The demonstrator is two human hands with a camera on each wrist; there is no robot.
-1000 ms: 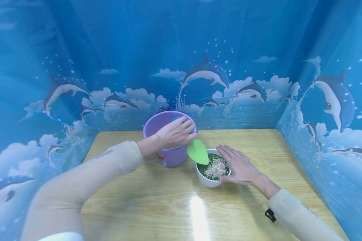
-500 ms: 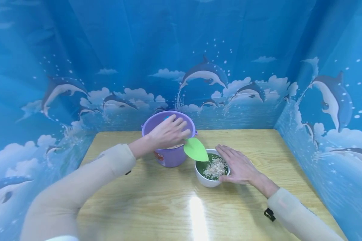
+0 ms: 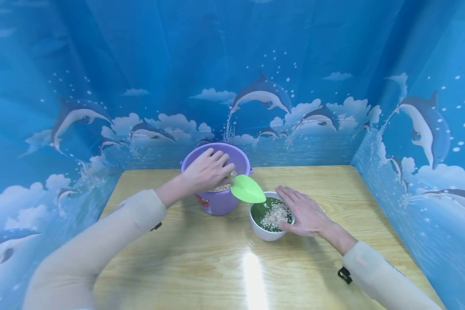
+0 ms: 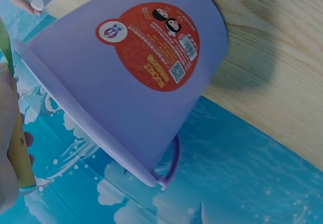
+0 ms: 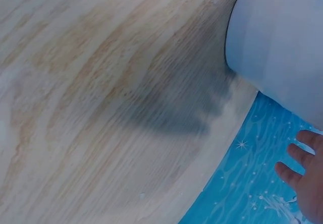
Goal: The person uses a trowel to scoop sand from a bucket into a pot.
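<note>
In the head view, my left hand (image 3: 209,172) grips a small trowel over the purple bucket (image 3: 218,204). The trowel's green blade (image 3: 247,188) reaches towards the white pot (image 3: 266,236), its tip near the pot's rim. The left wrist view shows its wooden handle (image 4: 21,158) inside my curled fingers. Pale grains (image 3: 221,188) lie in the bucket, and a few show by the blade's base. Similar grains (image 3: 275,216) are heaped on the pot's dark green inside. My right hand (image 3: 308,213) rests against the pot's right side, fingers extended, thumb at the rim.
A wooden table (image 3: 201,267) carries both containers, the bucket standing behind and left of the pot. Blue dolphin-printed sheeting (image 3: 201,64) encloses the back and both sides. The bucket's handle (image 4: 175,158) hangs at its side.
My left hand has moved left over the bucket, drawing the trowel left and slightly up, its blade now tipped more level. The right hand and pot have stayed nearly still.
</note>
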